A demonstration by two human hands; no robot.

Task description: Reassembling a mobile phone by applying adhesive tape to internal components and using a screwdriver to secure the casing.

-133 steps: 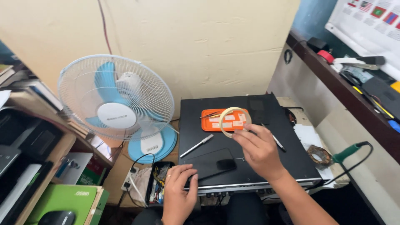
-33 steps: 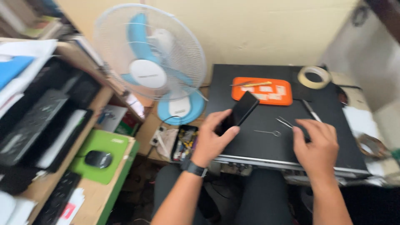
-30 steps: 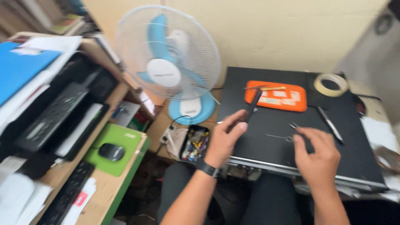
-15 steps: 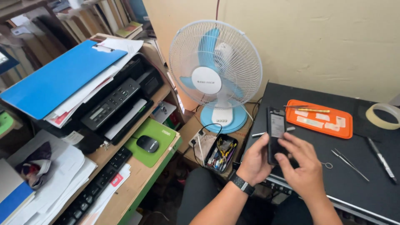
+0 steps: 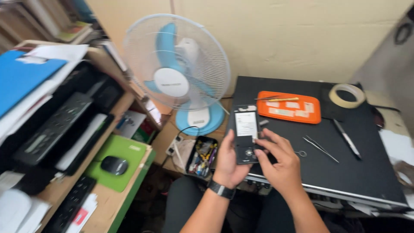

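1. The left hand (image 5: 227,162) cups the lower half of an opened phone (image 5: 246,133) from behind, fingers curled round its left edge. The right hand (image 5: 278,162) closes on the phone's lower right edge, thumb and forefinger pressed to it near a small round part. Both hands hold it together, in front of the person's lap at the near edge of the black case.
2. The black case (image 5: 366,172), a flat box used as a worktop, lies at 3 o'clock from the phone.
3. The fan (image 5: 177,64), white cage and blue blades, stands at 10 o'clock from the phone, against the wall.
4. The green pad (image 5: 118,149) with a mouse (image 5: 113,165) sits at 9 o'clock, on the wooden desk.
5. The orange tray (image 5: 289,108) lies on the case at 1 o'clock, a thin yellow-handled tool across its top.
6. The tool box (image 5: 200,157), full of small tools, sits just left of the left hand.
7. The tape roll (image 5: 347,96) rests at 2 o'clock, near the case's far corner.
8. Tweezers (image 5: 319,149) and a pen (image 5: 346,138) lie at 3 o'clock, well apart from the hands.
9. The phone looks light, stiff and thin. With its back off, its insides seem fragile, so it is best gripped by the edges, not the exposed face.
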